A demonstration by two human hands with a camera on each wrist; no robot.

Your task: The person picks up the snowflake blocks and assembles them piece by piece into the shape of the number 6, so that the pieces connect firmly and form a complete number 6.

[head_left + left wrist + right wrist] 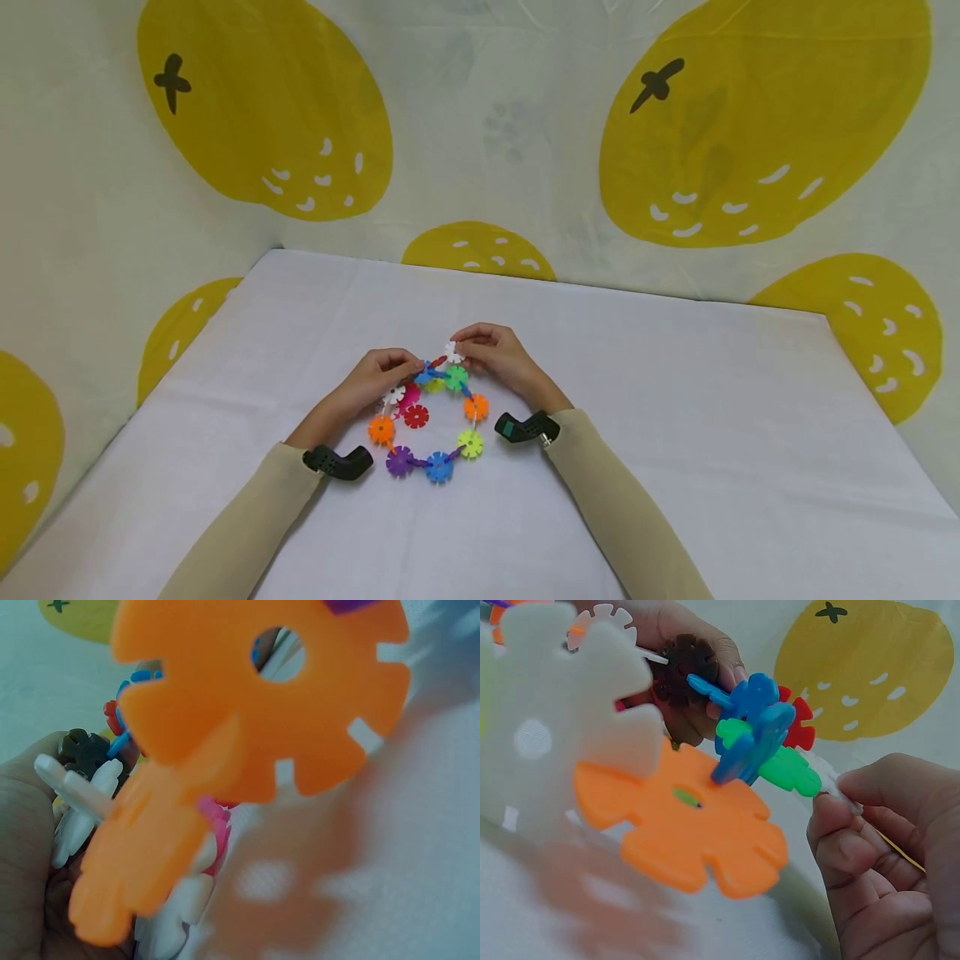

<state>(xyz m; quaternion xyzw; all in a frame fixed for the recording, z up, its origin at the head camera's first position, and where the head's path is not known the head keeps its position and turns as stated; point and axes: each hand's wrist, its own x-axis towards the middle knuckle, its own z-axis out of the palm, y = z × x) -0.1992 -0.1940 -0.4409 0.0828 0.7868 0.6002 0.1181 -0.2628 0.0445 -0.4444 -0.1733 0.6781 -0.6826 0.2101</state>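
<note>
A ring of colourful notched plastic snowflake discs, joined edge to edge, lies in front of me in the head view. Orange (pixel 476 407), purple (pixel 401 462) and blue discs (pixel 439 467) show along it. My left hand (pixel 375 379) grips the ring at its far left side, fingers around a dark brown disc (pixel 686 669). At the far side, my right hand (pixel 497 357) pinches a white disc (pixel 453 353) between thumb and fingertips. A red disc (pixel 438 362) sits between that white disc and the blue disc (pixel 427 372) by my left fingertips. A green disc (pixel 784 769) is close beside.
Inside the ring's left part lie a red disc (pixel 416 417) and a pink disc (pixel 410 396). Everything is on a white-covered table (pixel 675 417). A pale curtain with yellow fruit shapes (pixel 487 100) stands behind and at both sides.
</note>
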